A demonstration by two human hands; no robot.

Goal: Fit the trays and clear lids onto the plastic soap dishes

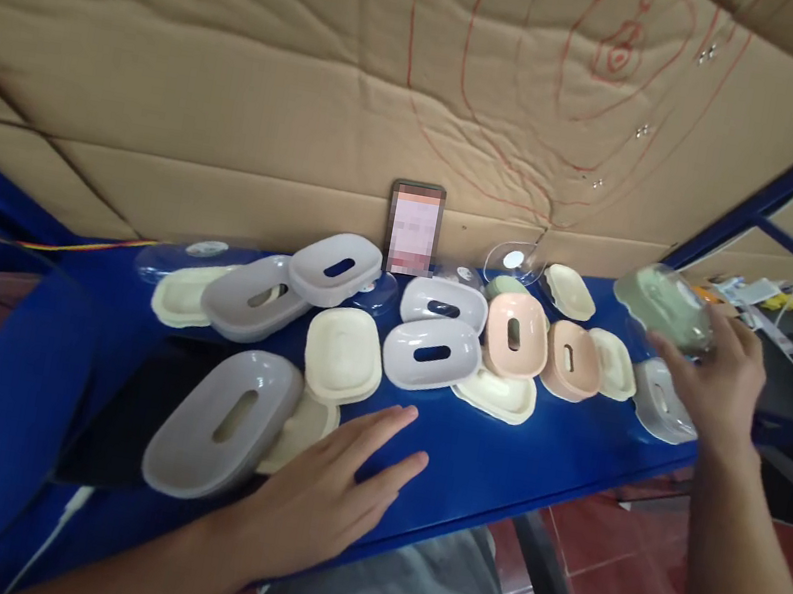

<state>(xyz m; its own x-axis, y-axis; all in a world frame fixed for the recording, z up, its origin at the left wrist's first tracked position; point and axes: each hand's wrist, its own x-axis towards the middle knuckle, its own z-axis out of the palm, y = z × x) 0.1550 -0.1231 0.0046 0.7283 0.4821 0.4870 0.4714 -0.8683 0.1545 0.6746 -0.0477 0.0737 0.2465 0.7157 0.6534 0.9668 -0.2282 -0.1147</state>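
green dish (669, 304): pale green soap dish with what looks like a clear cover over it (blurred, hard to be sure); held up off the bench at the far right end, tilted.
right hand (714, 376): grasping the green dish from below and the side, fingers wrapped round its near edge.
left hand (326, 488): released, palm down flat on the blue bench (528, 461), fingers spread; holds nothing.
nearest to left hand: large grey lid (221, 435) with a slot in the top, just beside the wrist, lying over a cream tray (302, 428).
middle of bench: cream tray (343, 354) upright; two grey slotted lids (431, 352) (445, 303) one behind the other; pink lid (516, 333) and a tan one (573, 359) leaning side by side.
left cluster: two more grey lids (256, 296) (335, 269), overlapping; cream tray (180, 293) behind them.
under right hand: grey tray (660, 402) at the bench edge, cream tray (611, 363) just beside it.
back: phone (413, 229) stood upright against the cardboard wall (249, 90), which has red pen lines on it.
clear covers: a few at the back row, one near (513, 259).
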